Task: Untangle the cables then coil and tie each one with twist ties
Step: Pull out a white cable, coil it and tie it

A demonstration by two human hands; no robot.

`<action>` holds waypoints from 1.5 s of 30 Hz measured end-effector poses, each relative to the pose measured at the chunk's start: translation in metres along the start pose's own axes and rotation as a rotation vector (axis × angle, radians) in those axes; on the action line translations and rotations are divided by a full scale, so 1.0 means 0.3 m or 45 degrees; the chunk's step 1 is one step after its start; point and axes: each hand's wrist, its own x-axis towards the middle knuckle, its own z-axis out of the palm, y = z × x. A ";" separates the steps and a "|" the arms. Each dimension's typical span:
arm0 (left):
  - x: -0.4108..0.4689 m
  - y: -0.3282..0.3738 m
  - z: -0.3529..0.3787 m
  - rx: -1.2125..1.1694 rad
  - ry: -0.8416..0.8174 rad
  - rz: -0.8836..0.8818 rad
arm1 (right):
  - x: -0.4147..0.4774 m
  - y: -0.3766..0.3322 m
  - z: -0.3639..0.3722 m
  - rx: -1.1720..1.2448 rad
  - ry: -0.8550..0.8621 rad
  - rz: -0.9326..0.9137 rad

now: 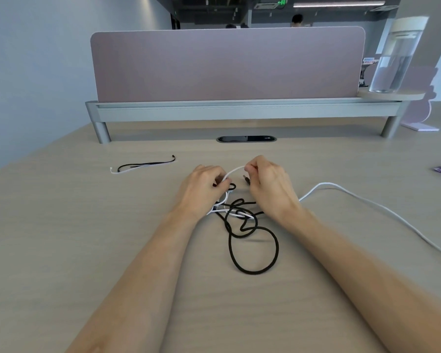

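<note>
Nearest, well below both sets of fingers, the black cable (pixel 252 272) is lying in 1 wide loop on the desk (pixel 87 250), running up into a knot just under the wrists, where it is crossing the white cable (pixel 326 183). Both cords are looking light and limp. The black one seems braided and grippy, the white smoother and likelier to slip, so pinching close to a plug end would probably be best for feeding it back through the loops. The left hand (pixel 204 184) and right hand (pixel 267 184) are each pinching the white cable, stretching a short arc between their fingertips. A dark plug is hanging just beneath the right fingers. Beyond the left fingers, 2 twist ties (pixel 148 164) are waiting untouched.
</note>
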 end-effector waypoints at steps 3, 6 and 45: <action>-0.016 -0.008 -0.016 -0.145 -0.147 -0.017 | 0.002 0.009 -0.006 0.283 -0.021 0.304; -0.018 -0.029 -0.021 -0.126 -0.145 -0.001 | 0.026 0.048 -0.034 0.605 0.057 0.575; 0.251 -0.009 0.189 0.515 -0.520 -0.246 | 0.024 0.103 0.012 0.819 0.152 0.503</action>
